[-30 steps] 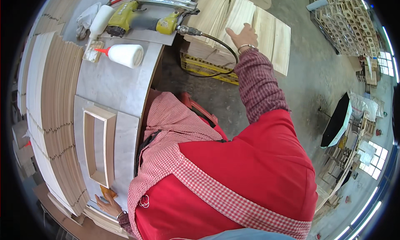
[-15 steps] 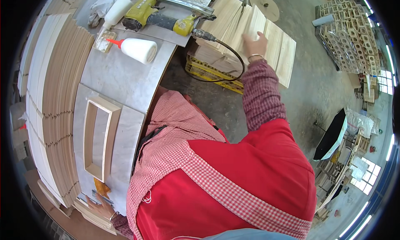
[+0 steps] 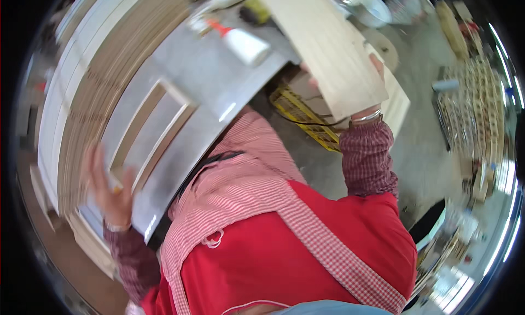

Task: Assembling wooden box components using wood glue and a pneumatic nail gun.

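A pale, flat wooden board (image 3: 331, 50) is up in my right hand (image 3: 377, 65), gripped by its two long edges; the palm is hidden behind it. At the near end of a rectangular wooden frame (image 3: 170, 144) hovers my left hand (image 3: 114, 193), fingers spread and holding nothing, slightly blurred. The frame lies on the grey worktop (image 3: 183, 58). Farther off on that surface rests a white glue bottle (image 3: 246, 46) with a red nozzle. Behind it the yellow nail gun (image 3: 255, 12) is partly covered by the board.
Tall stacks of wooden strips (image 3: 117, 58) line the worktop's left side. A yellow crate (image 3: 306, 118) stands on the floor to the right, with more boards (image 3: 398, 99) above it. Farther right are a pile of perforated wooden pieces (image 3: 473, 110) and a dark umbrella (image 3: 429, 222).
My right hand has lifted a board off the stack. My left hand has risen from the worktop's near edge toward the frame, fingers spread. The whole view has turned slightly.
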A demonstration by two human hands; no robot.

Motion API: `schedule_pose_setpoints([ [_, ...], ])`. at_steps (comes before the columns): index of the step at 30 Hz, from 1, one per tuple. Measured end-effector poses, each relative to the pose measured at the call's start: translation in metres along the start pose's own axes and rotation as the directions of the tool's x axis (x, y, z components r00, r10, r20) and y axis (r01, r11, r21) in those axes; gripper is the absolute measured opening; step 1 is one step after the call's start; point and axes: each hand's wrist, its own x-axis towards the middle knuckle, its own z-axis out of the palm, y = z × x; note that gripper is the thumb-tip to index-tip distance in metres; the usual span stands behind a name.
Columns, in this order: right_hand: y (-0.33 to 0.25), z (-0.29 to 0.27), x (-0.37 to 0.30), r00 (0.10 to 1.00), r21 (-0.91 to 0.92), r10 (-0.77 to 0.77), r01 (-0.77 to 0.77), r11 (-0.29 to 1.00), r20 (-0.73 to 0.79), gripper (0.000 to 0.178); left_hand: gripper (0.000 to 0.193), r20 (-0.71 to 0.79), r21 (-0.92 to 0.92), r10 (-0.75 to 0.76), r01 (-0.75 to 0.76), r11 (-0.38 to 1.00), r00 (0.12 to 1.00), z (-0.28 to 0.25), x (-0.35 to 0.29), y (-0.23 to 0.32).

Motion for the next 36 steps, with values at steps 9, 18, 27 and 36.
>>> schedule_pose_setpoints([
  [9, 0.211, 0.050, 0.056, 0.787, -0.046, 0.617, -0.617, 0.785, -0.021, 0.040, 0.064, 0.154, -0.146, 0.468, -0.448, 0.882, 0.870, 0.023, 0.034, 0.060],
  [18, 0.232, 0.073, 0.061, 0.617, -0.019, 0.786, -0.787, 0.617, -0.014, 0.043, 0.082, 0.320, -0.220, 0.326, -0.265, 0.939, 0.889, 0.027, 0.015, 0.034],
  [27, 0.168, 0.048, 0.054, 0.754, -0.314, 0.602, -0.656, 0.686, -0.263, 0.031, 0.079, 0.283, -0.024, 0.080, -0.077, 0.997, 0.956, 0.050, 0.043, 0.002],
  [36, 0.167, 0.024, 0.063, 0.871, -0.548, 0.377, -0.491, 0.677, -0.315, 0.029, 0.077, 0.288, 0.000, 0.051, -0.054, 0.999, 0.956, 0.082, 0.070, 0.001],
])
